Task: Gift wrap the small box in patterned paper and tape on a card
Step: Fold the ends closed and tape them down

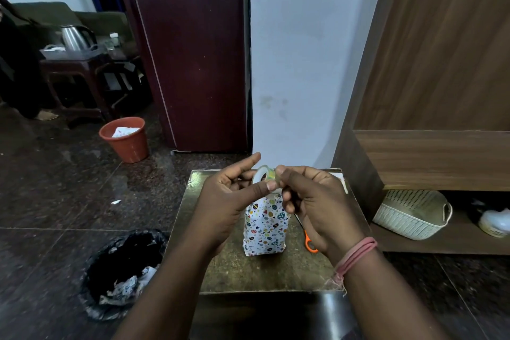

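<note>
A: Status on the wrap?

B: Box (265, 225) is fully covered in patterned paper, lying on the small table (220, 270), just below the hands. Near end looks folded shut. Far end is hidden behind the hands, so I can't tell if it's closed.

A: Card on yet?

B: No card on the box. There's something white at the table's far right corner (340, 177), might be the card, too small to say. So I'd judge wrapping is mostly done; taping and the card are left.

A: Hands?

B: Both up over the box, working a tape roll (264, 173). Left hand (229, 196) holds the roll: thumb pressed along its near side, index finger stretched out straight above it, other fingers curled behind. Right hand (311, 199) has its fingers bunched, fingertips (280, 171) pinching at the roll's edge. My guess: picking for the tape end. No loose strip visible.

A: Cutter?

B: Scissors (310, 243) with orange handles on the table, just right of the box, partly under the right wrist. Nobody's touching them.
</note>
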